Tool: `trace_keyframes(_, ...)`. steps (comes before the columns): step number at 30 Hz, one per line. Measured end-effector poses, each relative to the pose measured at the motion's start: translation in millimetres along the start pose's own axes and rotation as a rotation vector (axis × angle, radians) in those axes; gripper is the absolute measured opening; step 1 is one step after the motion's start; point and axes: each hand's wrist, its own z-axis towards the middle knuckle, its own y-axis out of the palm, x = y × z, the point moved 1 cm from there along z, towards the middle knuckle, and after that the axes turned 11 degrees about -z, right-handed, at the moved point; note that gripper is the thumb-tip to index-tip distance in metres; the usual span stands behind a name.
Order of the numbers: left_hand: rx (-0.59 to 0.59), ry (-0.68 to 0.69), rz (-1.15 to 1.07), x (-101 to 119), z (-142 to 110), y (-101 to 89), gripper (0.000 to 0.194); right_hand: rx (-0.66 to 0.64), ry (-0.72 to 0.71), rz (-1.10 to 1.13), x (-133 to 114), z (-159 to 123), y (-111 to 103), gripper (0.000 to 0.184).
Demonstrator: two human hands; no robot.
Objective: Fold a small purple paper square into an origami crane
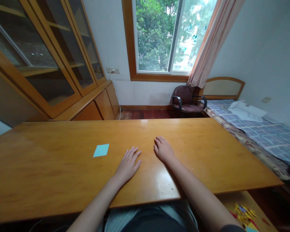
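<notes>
My left hand (pixel 129 163) lies palm down on the wooden table (pixel 50 180), fingers spread, with nothing in it. To its left, a short gap away, a light blue square of paper (pixel 101 150) lies flat on the tabletop. My right hand (pixel 163 149) rests on the table farther right, palm down, fingers loosely stretched and slightly bent, holding nothing that I can see. The two hands are apart, and neither touches the paper.
Below the table's right front edge, an open drawer (pixel 234 201) holds yellow and red small pieces (pixel 245 215). A glass-door cabinet (pixel 62 54) stands at the left. Beyond the table are an office chair (pixel 185 96) and a bed (pixel 261 132).
</notes>
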Motion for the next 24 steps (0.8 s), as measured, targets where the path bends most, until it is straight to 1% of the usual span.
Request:
trace_keyframes(2,-0.003,0.086,-0.132,28,16,10.0,0.040,0.020,0.007,-0.031,-2,10,1,0.035)
trace_keyframes(4,0.026,0.162,-0.256,60,32,21.0,0.042,-0.002,0.005,-0.054,-4,21,3,0.031)
trace_keyframes(5,0.051,0.174,-0.306,76,38,26.3,0.042,-0.023,0.011,-0.065,-5,27,3,0.029)
trace_keyframes(7,0.080,0.130,-0.375,105,47,36.1,0.036,-0.063,0.028,-0.082,-6,35,4,0.024)
trace_keyframes(9,0.069,0.066,-0.412,132,46,42.6,0.026,-0.063,0.040,-0.103,-6,40,4,0.021)
trace_keyframes(11,0.067,0.005,-0.426,157,38,43.8,0.023,-0.031,0.047,-0.127,-7,40,3,0.020)
trace_keyframes(13,-0.019,0.021,-0.477,178,26,41.4,0.019,0.000,0.054,-0.145,-8,38,1,0.020)
trace_keyframes(14,-0.074,0.065,-0.510,186,21,39.6,0.018,0.007,0.058,-0.151,-8,37,1,0.021)
trace_keyframes(16,-0.145,0.139,-0.539,192,17,36.7,0.018,0.008,0.062,-0.157,-9,36,0,0.021)
trace_keyframes(18,-0.146,0.136,-0.475,184,24,36.8,0.015,0.003,0.072,-0.157,-9,36,1,0.021)
trace_keyframes(22,0.000,-0.047,-0.291,150,50,43.6,0.030,-0.040,0.112,-0.154,-8,39,5,0.020)
trace_keyframes(24,0.043,-0.098,-0.267,145,53,46.0,0.032,-0.035,0.116,-0.156,-8,39,7,0.019)
